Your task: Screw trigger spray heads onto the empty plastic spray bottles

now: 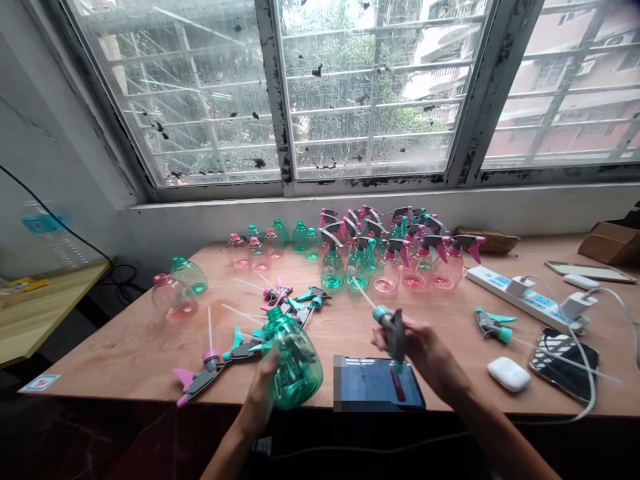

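Note:
My left hand is closed around a green see-through bottle, whose open neck tilts up and left above the table's front edge. In my right hand is a grey and teal spray head, its white tube slanting up to the left. Bottle and spray head are apart. Left of the bottle lies a heap of loose spray heads in pink, teal and grey. Below the right hand a tablet lies at the table's front edge, its screen lit.
Assembled spray bottles stand in rows at the back. Several bottles without heads stand left of them, with a pink bottle nearer. At right are a power strip, a phone, a white case and another spray head.

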A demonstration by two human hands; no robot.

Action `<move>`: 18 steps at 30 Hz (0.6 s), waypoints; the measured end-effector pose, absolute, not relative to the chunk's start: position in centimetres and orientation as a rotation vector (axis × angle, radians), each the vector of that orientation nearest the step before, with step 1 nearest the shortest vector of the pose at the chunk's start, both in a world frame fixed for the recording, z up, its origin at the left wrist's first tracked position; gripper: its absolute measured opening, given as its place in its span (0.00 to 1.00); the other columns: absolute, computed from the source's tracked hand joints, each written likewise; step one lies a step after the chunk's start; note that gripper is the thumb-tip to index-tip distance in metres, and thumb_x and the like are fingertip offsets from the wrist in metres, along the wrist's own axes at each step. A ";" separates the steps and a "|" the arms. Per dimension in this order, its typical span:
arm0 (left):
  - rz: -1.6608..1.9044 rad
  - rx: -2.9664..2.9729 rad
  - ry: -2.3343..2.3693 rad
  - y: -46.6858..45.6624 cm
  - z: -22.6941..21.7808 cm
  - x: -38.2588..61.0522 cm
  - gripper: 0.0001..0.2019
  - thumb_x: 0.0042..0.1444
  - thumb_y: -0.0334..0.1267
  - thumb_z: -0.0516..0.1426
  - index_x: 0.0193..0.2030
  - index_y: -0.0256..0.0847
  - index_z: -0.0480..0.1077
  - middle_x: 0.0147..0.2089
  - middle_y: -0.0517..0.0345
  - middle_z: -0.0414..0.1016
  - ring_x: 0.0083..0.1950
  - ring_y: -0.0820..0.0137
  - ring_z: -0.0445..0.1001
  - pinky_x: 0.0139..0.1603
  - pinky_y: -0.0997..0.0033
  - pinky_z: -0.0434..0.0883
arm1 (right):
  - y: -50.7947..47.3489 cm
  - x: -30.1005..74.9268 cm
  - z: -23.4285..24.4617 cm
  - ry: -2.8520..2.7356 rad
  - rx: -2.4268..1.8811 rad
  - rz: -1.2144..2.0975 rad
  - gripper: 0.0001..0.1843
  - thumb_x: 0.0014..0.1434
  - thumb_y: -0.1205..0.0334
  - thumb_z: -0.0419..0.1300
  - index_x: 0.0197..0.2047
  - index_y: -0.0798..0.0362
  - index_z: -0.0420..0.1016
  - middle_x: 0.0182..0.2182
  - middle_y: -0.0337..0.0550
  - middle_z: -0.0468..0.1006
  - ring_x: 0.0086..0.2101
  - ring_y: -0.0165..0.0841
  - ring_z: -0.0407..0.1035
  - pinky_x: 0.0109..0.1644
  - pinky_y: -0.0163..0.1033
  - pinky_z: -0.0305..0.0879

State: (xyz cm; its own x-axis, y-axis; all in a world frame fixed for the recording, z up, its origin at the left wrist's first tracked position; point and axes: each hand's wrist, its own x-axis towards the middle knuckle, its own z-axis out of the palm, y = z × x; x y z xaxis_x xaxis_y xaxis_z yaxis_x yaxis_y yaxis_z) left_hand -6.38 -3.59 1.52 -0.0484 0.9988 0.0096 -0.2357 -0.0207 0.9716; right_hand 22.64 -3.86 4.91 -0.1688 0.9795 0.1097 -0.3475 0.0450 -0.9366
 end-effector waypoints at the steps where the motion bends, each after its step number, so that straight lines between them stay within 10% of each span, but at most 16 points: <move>1: 1.344 0.991 1.079 -3.6 1.7 -5.6 0.27 0.53 0.61 0.60 0.47 0.39 0.77 0.47 0.44 0.82 0.57 0.48 0.76 0.59 0.46 0.70 | -4.2 24.3 4.0 -1.034 -0.842 1.454 0.23 0.63 0.44 0.54 0.44 0.54 0.80 0.26 0.42 0.78 0.32 0.43 0.71 0.47 0.50 0.66; 11: 1.471 1.552 1.358 1.2 2.4 -3.6 0.25 0.58 0.51 0.62 0.55 0.42 0.61 0.51 0.48 0.76 0.55 0.55 0.75 0.59 0.53 0.67 | -4.0 30.8 0.2 -0.873 -0.889 1.292 0.18 0.53 0.44 0.70 0.41 0.47 0.80 0.26 0.37 0.76 0.27 0.36 0.67 0.52 0.51 0.68; 18: 1.491 2.061 1.236 2.6 1.8 -1.6 0.23 0.54 0.42 0.66 0.52 0.46 0.61 0.59 0.49 0.69 0.64 0.56 0.68 0.65 0.50 0.63 | -3.4 29.0 -1.1 -0.828 -0.884 1.175 0.23 0.64 0.40 0.56 0.32 0.49 0.78 0.18 0.39 0.77 0.27 0.39 0.73 0.43 0.44 0.70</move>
State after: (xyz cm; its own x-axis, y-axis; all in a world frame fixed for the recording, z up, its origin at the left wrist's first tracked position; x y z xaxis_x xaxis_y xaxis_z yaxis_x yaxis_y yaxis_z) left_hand -1.64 2.55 1.78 0.0852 0.7840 0.6149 0.4590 -0.5786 0.6742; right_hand 28.97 -3.43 -1.12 0.1899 0.9786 0.0798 -0.4045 0.1520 -0.9018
